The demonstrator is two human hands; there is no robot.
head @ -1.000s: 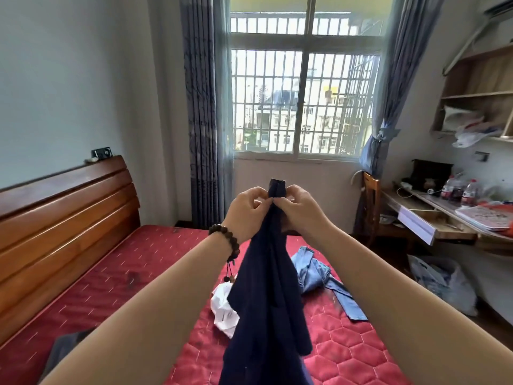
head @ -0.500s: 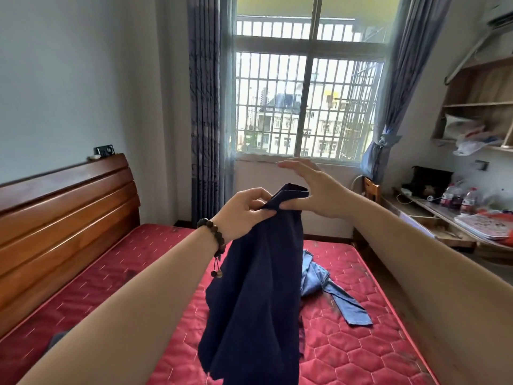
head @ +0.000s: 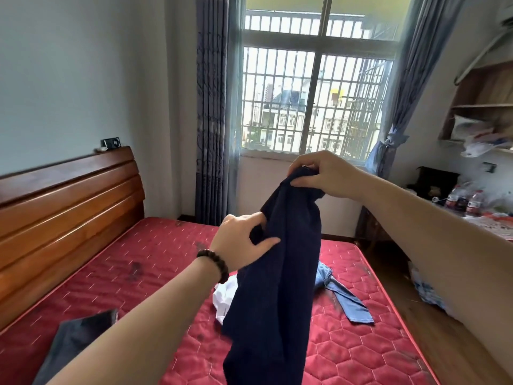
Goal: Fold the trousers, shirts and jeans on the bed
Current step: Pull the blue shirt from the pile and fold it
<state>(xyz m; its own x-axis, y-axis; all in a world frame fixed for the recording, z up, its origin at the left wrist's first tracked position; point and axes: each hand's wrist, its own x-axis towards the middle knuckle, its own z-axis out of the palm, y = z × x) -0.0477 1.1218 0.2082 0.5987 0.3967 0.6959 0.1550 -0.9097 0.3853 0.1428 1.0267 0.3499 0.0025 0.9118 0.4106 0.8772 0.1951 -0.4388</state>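
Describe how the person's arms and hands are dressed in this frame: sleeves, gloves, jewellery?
Both forearms are bare, with no sleeve visible up to the frame edge. The left hand and right hand wear no gloves, and no rings show. The left wrist carries a bracelet of dark brown round beads. Nothing is worn on the right wrist.

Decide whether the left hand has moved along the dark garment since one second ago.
Yes. The left hand has dropped away from the right hand, from windowsill height down in front of the red mattress, gripping the navy garment lower.
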